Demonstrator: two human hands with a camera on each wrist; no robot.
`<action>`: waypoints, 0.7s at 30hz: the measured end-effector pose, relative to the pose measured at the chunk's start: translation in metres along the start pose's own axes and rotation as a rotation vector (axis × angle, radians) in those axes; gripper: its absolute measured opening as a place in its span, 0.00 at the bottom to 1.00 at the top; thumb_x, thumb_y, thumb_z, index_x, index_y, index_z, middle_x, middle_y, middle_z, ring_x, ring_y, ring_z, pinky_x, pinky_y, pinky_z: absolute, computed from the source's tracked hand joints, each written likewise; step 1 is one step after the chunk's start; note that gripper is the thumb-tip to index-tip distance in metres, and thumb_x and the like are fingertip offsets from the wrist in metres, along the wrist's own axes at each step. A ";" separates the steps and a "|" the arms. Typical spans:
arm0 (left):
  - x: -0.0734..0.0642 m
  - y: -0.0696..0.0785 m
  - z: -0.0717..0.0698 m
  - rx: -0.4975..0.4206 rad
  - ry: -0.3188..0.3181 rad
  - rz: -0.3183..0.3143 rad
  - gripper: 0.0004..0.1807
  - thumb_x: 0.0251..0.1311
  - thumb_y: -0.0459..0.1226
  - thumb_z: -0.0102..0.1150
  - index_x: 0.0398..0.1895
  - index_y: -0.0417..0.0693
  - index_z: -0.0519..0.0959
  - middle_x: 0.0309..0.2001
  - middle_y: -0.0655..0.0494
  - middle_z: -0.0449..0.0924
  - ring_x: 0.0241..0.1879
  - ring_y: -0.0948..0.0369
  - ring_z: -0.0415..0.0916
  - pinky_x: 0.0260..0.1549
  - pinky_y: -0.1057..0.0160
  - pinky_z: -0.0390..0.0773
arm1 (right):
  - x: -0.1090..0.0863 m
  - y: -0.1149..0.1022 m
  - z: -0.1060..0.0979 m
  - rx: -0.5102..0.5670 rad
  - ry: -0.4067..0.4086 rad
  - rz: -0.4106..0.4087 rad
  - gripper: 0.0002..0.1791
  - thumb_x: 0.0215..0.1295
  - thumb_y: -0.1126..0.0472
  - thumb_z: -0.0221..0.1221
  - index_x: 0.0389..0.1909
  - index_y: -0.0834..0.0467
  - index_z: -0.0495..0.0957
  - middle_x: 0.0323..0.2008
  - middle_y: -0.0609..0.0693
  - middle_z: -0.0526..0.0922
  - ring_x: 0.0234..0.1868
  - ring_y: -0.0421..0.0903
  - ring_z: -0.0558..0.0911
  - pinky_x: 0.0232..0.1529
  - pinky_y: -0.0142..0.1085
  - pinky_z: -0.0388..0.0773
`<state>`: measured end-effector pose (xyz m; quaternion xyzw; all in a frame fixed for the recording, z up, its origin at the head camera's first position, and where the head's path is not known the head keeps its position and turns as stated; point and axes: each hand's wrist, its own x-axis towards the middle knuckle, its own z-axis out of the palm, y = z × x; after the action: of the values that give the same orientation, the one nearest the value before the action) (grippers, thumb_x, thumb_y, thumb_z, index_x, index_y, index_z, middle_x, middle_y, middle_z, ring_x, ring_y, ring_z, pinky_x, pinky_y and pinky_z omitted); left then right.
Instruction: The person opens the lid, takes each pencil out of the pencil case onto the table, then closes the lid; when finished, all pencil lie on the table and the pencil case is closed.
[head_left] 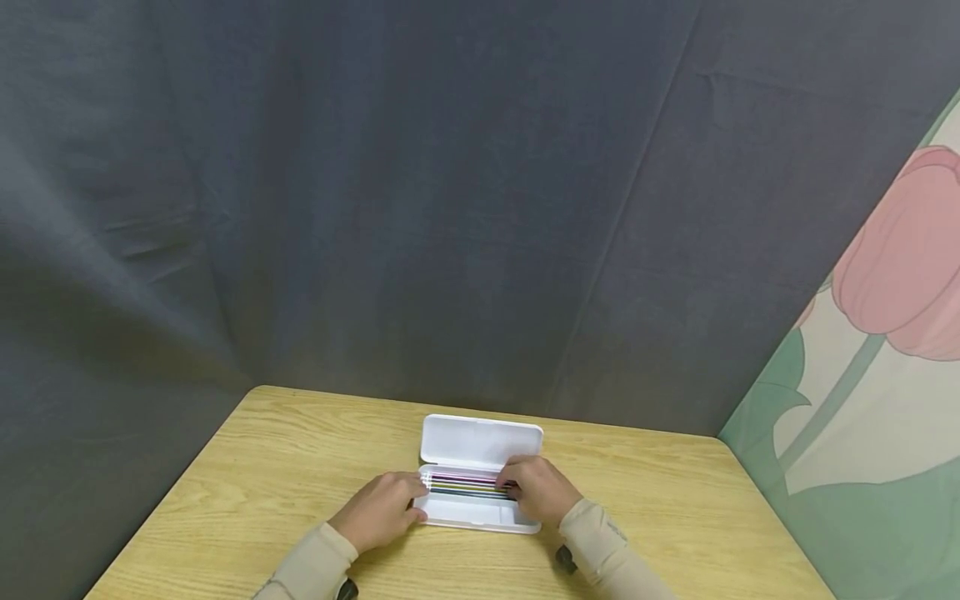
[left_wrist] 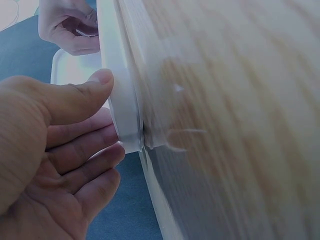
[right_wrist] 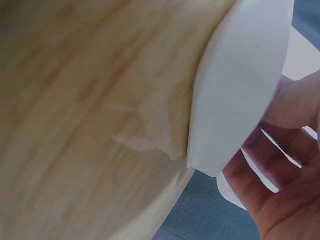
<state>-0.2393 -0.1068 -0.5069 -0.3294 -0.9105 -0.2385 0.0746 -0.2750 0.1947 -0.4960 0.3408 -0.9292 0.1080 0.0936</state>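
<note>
A white pencil case (head_left: 468, 523) lies on the table with its lid (head_left: 480, 440) raised at the back. Several thin coloured pencils (head_left: 461, 485) lie side by side along the rear of its tray. My left hand (head_left: 381, 507) holds the case's left end, thumb at the front corner and fingers at the side; the left wrist view shows this hand (left_wrist: 65, 130) close up around the end. Over the right end, my right hand (head_left: 542, 490) reaches in with bent fingers at the pencils' ends. In the right wrist view its fingertips are hidden behind the case wall (right_wrist: 240, 85).
The wooden table (head_left: 300, 450) has its far edge against a dark grey curtain (head_left: 450, 208). At the right hangs a cloth with a large pink tulip (head_left: 911, 242).
</note>
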 end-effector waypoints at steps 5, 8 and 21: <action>0.000 0.001 -0.001 0.000 -0.004 0.004 0.02 0.59 0.39 0.70 0.31 0.53 0.86 0.47 0.55 0.89 0.49 0.56 0.86 0.52 0.55 0.86 | 0.000 -0.003 -0.001 -0.011 -0.004 0.007 0.14 0.54 0.75 0.68 0.32 0.51 0.88 0.32 0.41 0.86 0.31 0.32 0.78 0.37 0.29 0.85; -0.005 0.002 0.001 -0.012 -0.023 -0.015 0.04 0.60 0.39 0.70 0.35 0.51 0.87 0.50 0.52 0.89 0.52 0.53 0.86 0.54 0.53 0.86 | -0.002 -0.006 0.004 0.003 -0.016 0.022 0.13 0.55 0.74 0.68 0.32 0.51 0.88 0.32 0.40 0.85 0.30 0.31 0.77 0.37 0.29 0.84; 0.002 0.003 -0.003 0.005 0.000 -0.003 0.04 0.61 0.40 0.70 0.29 0.54 0.85 0.51 0.49 0.89 0.57 0.51 0.84 0.59 0.52 0.84 | 0.002 -0.001 0.000 -0.099 0.063 -0.025 0.12 0.54 0.71 0.71 0.38 0.54 0.89 0.33 0.44 0.87 0.32 0.37 0.83 0.37 0.34 0.86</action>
<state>-0.2389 -0.1053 -0.5024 -0.3279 -0.9115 -0.2365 0.0751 -0.2754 0.1926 -0.4958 0.3437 -0.9257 0.0712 0.1411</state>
